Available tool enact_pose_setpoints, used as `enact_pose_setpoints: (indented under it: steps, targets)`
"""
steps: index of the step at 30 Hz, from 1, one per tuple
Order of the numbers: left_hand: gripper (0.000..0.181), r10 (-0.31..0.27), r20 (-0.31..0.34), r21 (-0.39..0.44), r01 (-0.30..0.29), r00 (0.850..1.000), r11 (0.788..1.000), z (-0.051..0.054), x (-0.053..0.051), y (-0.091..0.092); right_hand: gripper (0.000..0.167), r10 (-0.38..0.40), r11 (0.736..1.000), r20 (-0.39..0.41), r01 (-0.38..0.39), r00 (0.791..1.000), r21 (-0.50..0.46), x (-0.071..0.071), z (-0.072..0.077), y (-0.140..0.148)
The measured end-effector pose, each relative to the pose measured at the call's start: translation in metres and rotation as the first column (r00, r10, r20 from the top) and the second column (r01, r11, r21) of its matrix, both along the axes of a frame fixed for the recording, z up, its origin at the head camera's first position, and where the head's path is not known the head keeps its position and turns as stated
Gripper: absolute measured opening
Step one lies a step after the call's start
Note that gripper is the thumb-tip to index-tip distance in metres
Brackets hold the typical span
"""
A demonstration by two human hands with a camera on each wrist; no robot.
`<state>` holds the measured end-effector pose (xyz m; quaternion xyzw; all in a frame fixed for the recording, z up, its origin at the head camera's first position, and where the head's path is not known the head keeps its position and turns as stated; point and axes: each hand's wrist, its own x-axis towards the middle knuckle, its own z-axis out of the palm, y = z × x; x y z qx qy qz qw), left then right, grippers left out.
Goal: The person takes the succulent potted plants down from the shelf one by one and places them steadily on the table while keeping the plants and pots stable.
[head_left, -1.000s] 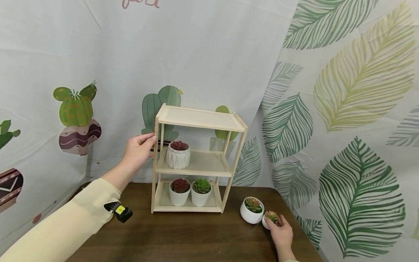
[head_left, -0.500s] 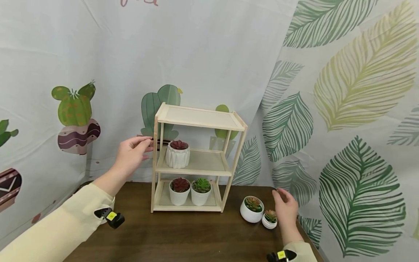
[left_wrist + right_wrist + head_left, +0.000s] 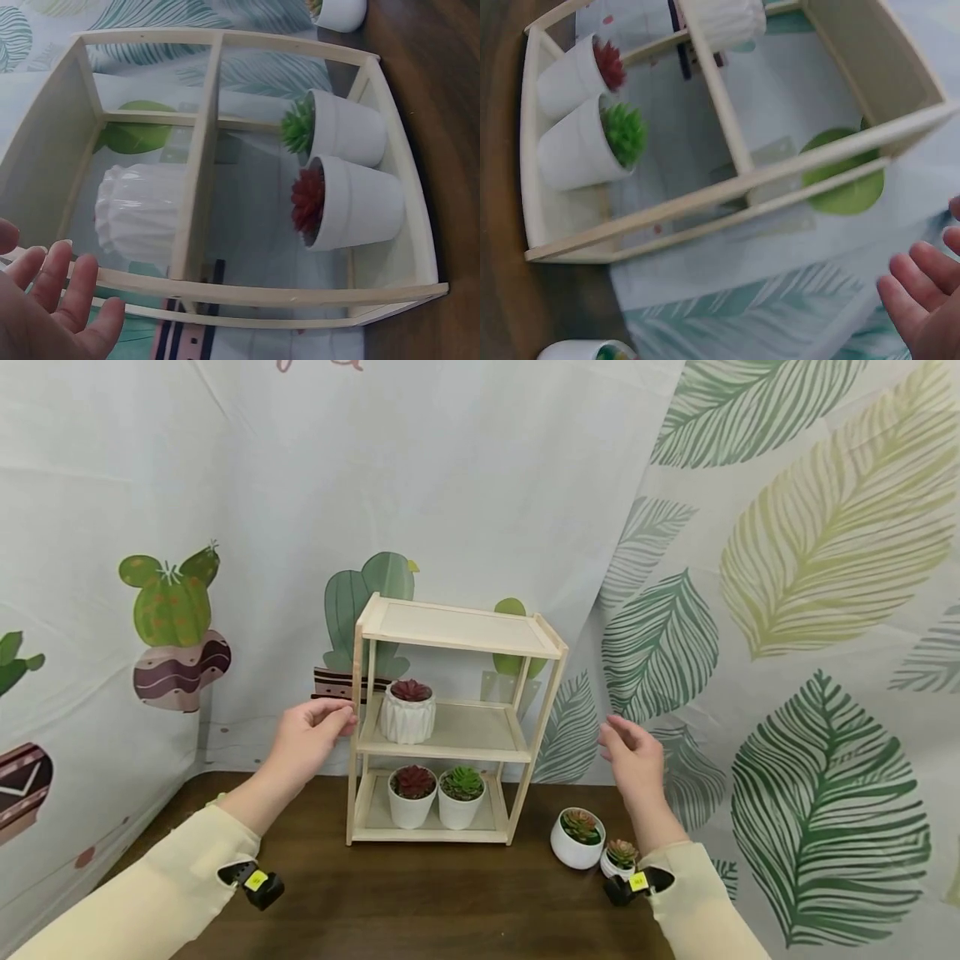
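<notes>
A small three-level wooden shelf [image 3: 457, 625] stands on the table. On its middle level, at the left, is a fluted white pot [image 3: 407, 720] with a dark red succulent. The bottom level bears a white pot with a red succulent [image 3: 412, 810] and another with a green succulent [image 3: 459, 812], side by side. My left hand [image 3: 302, 745] is at the shelf's left post with loosely bent fingers [image 3: 56, 281]; whether they touch it I cannot tell. Right of the shelf my right hand [image 3: 637, 764] hovers, fingers relaxed, holding nothing.
On the brown table [image 3: 420, 902], right of the shelf, sit a round white pot [image 3: 576, 852] with a succulent and a smaller potted succulent [image 3: 619, 853], partly behind the right wrist's camera strap. A printed cloth [image 3: 480, 485] hangs behind.
My right hand has left the smallest potted succulent, rising and then moving left toward the shelf. My left hand has loosened from the left post and slid a little lower.
</notes>
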<state>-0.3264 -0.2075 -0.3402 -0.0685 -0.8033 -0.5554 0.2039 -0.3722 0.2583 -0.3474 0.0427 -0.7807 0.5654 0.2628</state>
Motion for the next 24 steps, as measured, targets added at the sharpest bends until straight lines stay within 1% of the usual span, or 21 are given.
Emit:
enact_pose_setpoints:
  steps: [4,7,9,13,17,21,24]
  targets:
    - [0.041,-0.011,0.025,-0.023,0.011,1.0,1.0,-0.01,0.001,0.003,0.048,0.122,0.99,0.027,-0.123,0.992,0.07,-0.002,0.024,-0.011]
    - [0.043,-0.026,0.052,-0.035,0.028,0.998,0.999,-0.016,0.002,0.008,0.052,0.177,0.978,0.06,-0.183,0.982,0.097,-0.006,0.04,-0.017]
    - [0.046,-0.042,0.068,-0.042,0.045,0.997,0.998,-0.02,0.001,0.011,0.054,0.201,0.973,0.076,-0.208,0.977,0.104,-0.008,0.05,-0.021]
    - [0.048,-0.052,0.087,-0.062,0.058,0.995,0.996,-0.028,0.001,0.018,0.056,0.22,0.969,0.094,-0.229,0.971,0.098,-0.012,0.064,-0.028]
    - [0.047,-0.054,0.069,-0.05,0.057,0.996,0.997,-0.032,0.001,0.023,0.056,0.229,0.969,0.09,-0.236,0.969,0.076,-0.013,0.075,-0.038]
    - [0.047,-0.051,0.058,-0.026,0.053,0.997,0.998,-0.035,0.0,0.026,0.058,0.226,0.971,0.075,-0.23,0.971,0.059,-0.015,0.081,-0.047]
    - [0.05,-0.056,0.074,-0.018,0.057,0.996,0.998,-0.037,-0.002,0.027,0.057,0.229,0.972,0.061,-0.231,0.972,0.034,-0.017,0.082,-0.053]
